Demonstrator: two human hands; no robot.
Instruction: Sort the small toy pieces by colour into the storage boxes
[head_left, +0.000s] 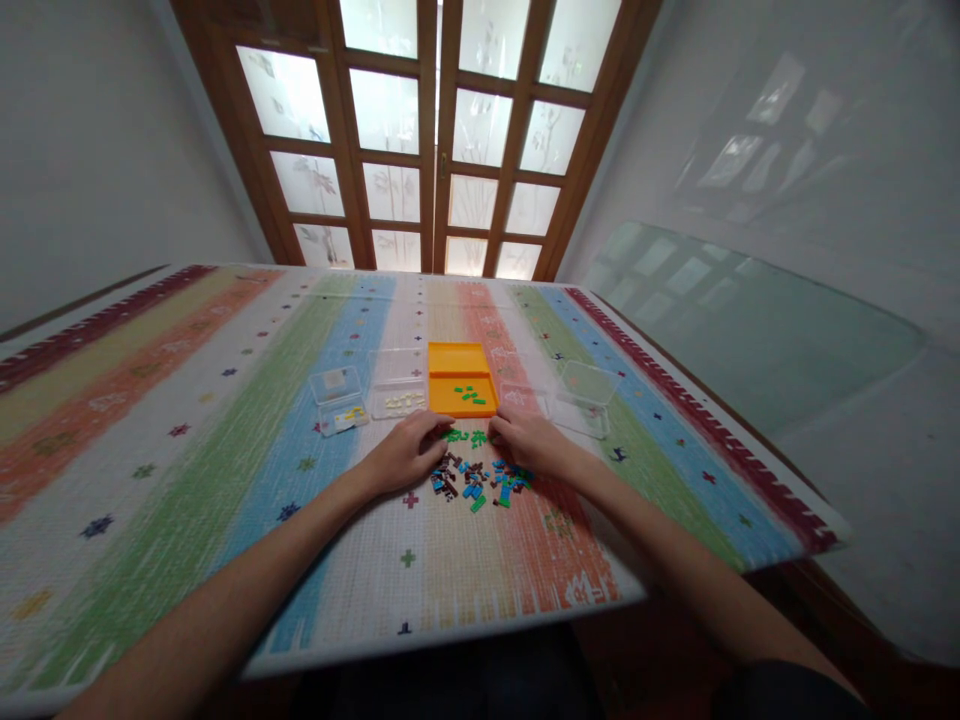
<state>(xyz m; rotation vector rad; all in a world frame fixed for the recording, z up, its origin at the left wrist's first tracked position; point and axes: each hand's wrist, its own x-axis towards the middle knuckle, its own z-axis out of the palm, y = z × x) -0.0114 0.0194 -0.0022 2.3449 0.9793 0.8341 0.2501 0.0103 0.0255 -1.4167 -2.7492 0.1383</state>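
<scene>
Both apart, my left hand point(411, 450) and right hand point(523, 440) are flanking green pieces point(478, 438) near an orange case point(460, 374); grips indiscernible.

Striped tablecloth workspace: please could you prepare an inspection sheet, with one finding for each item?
Surface: multicoloured striped tablecloth.
Job's things: open rectangular orange plastic case holding small green plastic pieces; loose green, blue and brown plastic pieces in front.
Clutter: open clear plastic boxes on both sides of the case.
Hands: left hand and right hand near the case's front; grips unclear.
Cables: nothing seen.
Surroundings: wood-framed glass doors, pale walls.
</scene>
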